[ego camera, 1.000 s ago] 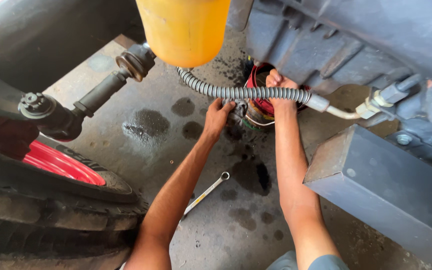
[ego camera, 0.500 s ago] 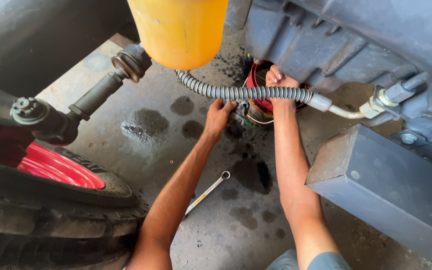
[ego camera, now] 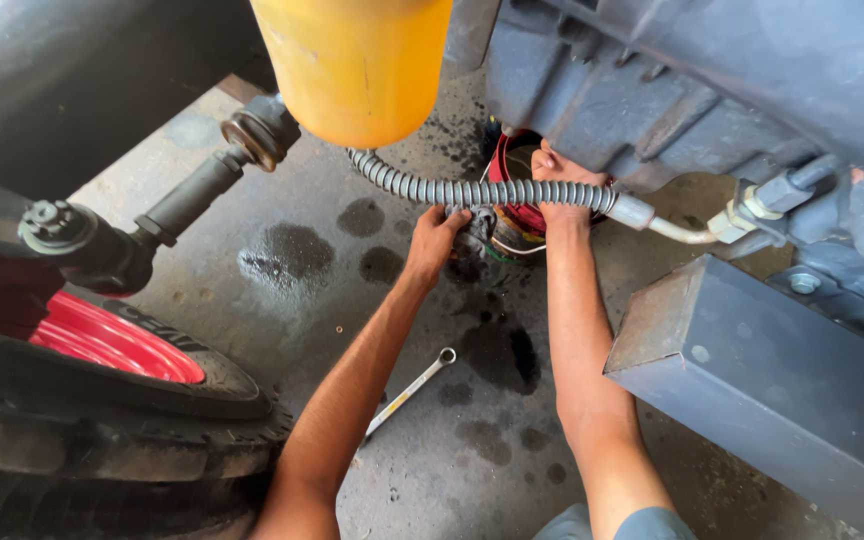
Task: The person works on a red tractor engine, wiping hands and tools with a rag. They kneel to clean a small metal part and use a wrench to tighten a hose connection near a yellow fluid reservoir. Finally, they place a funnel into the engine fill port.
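Looking down between two bare forearms stretched forward under a vehicle. Nearest, on the stained concrete floor (ego camera: 282, 260) between the arms, a slim metal wrench (ego camera: 410, 391), lying loose and untouched. To the left, a black tyre (ego camera: 122, 440) with a red wheel rim (ego camera: 112, 345); to the right, a grey metal box (ego camera: 772, 390).

Further out, the left hand (ego camera: 439, 235), fingers curled against the lower side of a red tin can (ego camera: 519, 195) standing on the floor amid dark oil spots; whether this grip is closed on the can or only touching it cannot be told, as a grey ribbed hose (ego camera: 482, 190) crosses in front. Just beside it, the right hand (ego camera: 558, 180), fingers together, hooked over the can's rim at the right, grip clamped on the can. Can sits directly beneath the dark engine casing (ego camera: 652, 90).

Farthest, at top centre, a yellow cylindrical filter (ego camera: 357, 65) hanging above, and a black steering rod (ego camera: 182, 205) running left.
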